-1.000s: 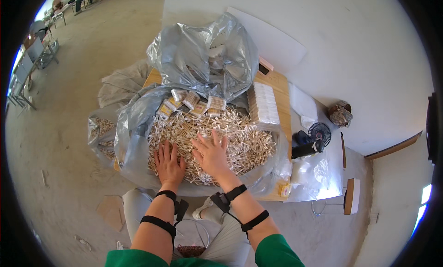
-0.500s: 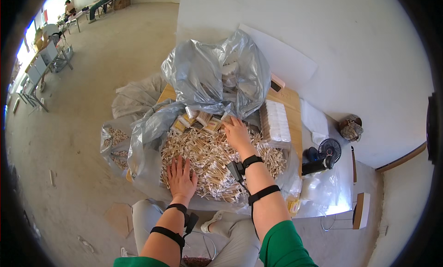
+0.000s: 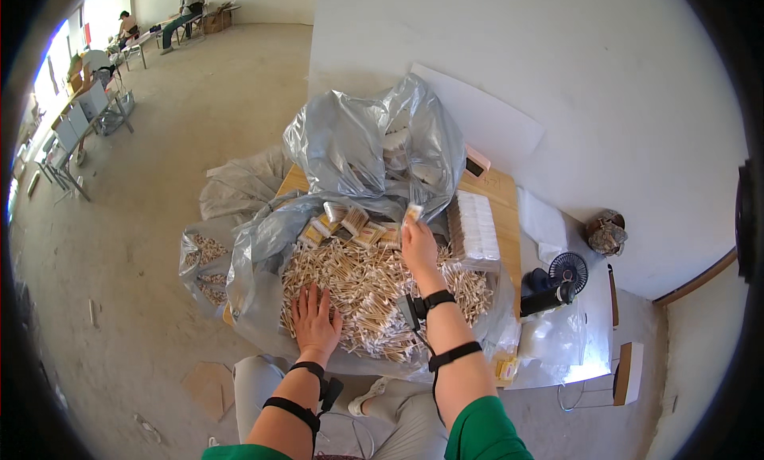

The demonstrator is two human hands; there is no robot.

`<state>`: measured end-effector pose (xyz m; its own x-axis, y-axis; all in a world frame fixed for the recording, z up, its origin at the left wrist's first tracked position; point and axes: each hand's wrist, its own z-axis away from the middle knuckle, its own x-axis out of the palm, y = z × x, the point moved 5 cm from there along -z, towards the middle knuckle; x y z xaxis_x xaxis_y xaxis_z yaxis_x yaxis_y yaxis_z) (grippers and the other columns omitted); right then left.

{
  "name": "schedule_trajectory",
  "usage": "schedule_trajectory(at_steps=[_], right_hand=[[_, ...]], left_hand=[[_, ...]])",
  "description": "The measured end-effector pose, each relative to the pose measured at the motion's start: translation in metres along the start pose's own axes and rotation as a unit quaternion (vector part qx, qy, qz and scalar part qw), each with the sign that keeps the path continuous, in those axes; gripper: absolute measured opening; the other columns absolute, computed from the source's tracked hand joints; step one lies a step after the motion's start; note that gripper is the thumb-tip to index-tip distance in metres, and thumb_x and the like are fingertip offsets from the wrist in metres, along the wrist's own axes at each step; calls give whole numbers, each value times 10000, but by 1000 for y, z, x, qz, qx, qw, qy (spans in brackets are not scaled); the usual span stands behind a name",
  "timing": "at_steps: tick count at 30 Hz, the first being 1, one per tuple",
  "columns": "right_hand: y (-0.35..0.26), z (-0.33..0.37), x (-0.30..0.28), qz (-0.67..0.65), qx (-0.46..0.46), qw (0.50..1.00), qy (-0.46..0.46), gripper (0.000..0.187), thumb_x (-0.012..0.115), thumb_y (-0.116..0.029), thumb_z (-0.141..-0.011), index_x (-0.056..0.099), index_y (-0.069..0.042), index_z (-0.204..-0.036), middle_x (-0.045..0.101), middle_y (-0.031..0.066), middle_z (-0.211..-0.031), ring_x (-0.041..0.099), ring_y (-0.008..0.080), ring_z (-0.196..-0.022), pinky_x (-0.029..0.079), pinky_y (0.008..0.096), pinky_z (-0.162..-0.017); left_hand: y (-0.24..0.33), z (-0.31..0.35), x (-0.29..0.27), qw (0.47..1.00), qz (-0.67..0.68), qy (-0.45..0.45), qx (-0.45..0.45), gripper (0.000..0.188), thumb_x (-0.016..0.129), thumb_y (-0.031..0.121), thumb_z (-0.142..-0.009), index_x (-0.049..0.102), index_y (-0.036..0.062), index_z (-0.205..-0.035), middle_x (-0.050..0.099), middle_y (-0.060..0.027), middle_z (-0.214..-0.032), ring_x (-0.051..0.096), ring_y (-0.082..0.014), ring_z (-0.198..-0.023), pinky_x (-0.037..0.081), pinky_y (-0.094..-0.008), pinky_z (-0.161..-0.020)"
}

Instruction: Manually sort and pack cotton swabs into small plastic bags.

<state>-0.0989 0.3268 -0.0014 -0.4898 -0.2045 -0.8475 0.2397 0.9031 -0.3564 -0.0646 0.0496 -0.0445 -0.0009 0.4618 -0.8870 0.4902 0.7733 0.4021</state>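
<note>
A wide heap of loose cotton swabs (image 3: 362, 281) covers the front of the wooden table on plastic sheeting. My left hand (image 3: 315, 326) lies flat on the left side of the heap, fingers spread. Above its far edge, my right hand (image 3: 419, 249) pinches a small pack of cotton swabs (image 3: 414, 212) by its lower part, just in front of the big grey plastic bag (image 3: 342, 153). Several more small packs (image 3: 354, 220), clear with yellow labels, lie in a loose row behind the heap, left of my right hand.
Stacked white packs in clear wrap (image 3: 475, 228) stand to the right of the heap. Farther right are a black bottle (image 3: 547, 300), a small black fan (image 3: 568, 272) and clear plastic film. A bag of swabs (image 3: 205, 257) hangs at the left. Several people sit at tables far left.
My right hand has lifted from among the packs and moved slightly right, with a small pack now showing in its fingers. My left hand stays on the heap.
</note>
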Motion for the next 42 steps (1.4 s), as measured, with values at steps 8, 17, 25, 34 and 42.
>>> schedule_trajectory(at_steps=[8,17,25,34,42], right_hand=[[-28,87,-41,-501,238,827,96,297,556,-16,-867,538,31,-1160,624,80,-1009,584,100,-851,493,250,-678],[-66,180,-58,-605,320,723,97,395,598,141,-750,527,-4,-1110,575,78,-1022,579,164,-932,524,292,-784],[-79,198,-85,-608,325,713,132,402,616,134,-748,535,-15,-1112,574,67,-994,584,155,-879,551,290,-737],[-114,209,-113,-582,278,754,121,405,636,91,-760,531,-12,-1138,583,79,-1019,597,144,-846,525,264,-651],[-155,231,-166,-240,123,949,161,322,656,29,-762,574,-20,-1069,616,109,-919,626,202,-787,505,298,-636]], left_hand=[[-4,-1,-6,1000,-4,11,12,470,514,255,-858,467,76,-1291,342,-132,-1418,262,-326,-1328,170,-475,-1104],[-27,-9,12,999,42,31,16,376,531,265,-860,553,117,-1205,407,-138,-1363,332,-327,-1273,243,-474,-1043],[32,-33,-68,983,67,160,52,233,547,245,-875,617,44,-780,553,-93,-705,548,-268,-707,424,-389,-650],[100,33,-85,824,495,-276,-22,254,534,233,-893,641,10,-837,600,-13,-695,514,-73,-607,400,-229,-546],[80,58,-104,845,497,-192,-34,195,584,167,-848,621,11,-738,545,10,-629,450,-60,-561,359,-238,-511]])
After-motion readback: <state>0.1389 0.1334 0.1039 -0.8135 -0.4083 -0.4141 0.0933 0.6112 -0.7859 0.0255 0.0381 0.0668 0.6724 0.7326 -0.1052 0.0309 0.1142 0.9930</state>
